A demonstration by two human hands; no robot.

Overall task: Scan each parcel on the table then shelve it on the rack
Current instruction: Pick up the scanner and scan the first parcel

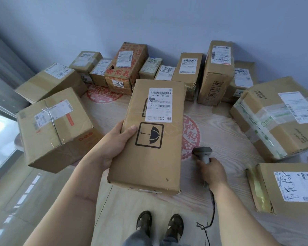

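Left hand (pixel 114 144) grips the long brown parcel (pixel 149 153) by its left edge, thumb lying on the top face beside the printed umbrella mark (pixel 149 135) and the other fingers hidden underneath. This parcel is held up above the bench (pixel 226 139), its white shipping label (pixel 159 104) facing upward with barcodes showing. Right hand (pixel 212 170) is curled round the handle of a grey barcode scanner (pixel 202 153), low and to the right of the held parcel; the scanner's head points away from the person, and its dark cable (pixel 212 206) trails down towards the floor. Other parcels ring the bench: a big taped carton (pixel 53 128) at the left, a red-printed box (pixel 126 68) marked 4068 near the back, a tall upright box (pixel 215 73) at the back right, a carton with green-printed tape (pixel 277 118) at the right, and a box with handwriting on its label (pixel 292 189) at the near right. Red round patterns (pixel 190 134) show on the wood-grain bench surface. Two sandalled feet (pixel 158 224) stand below
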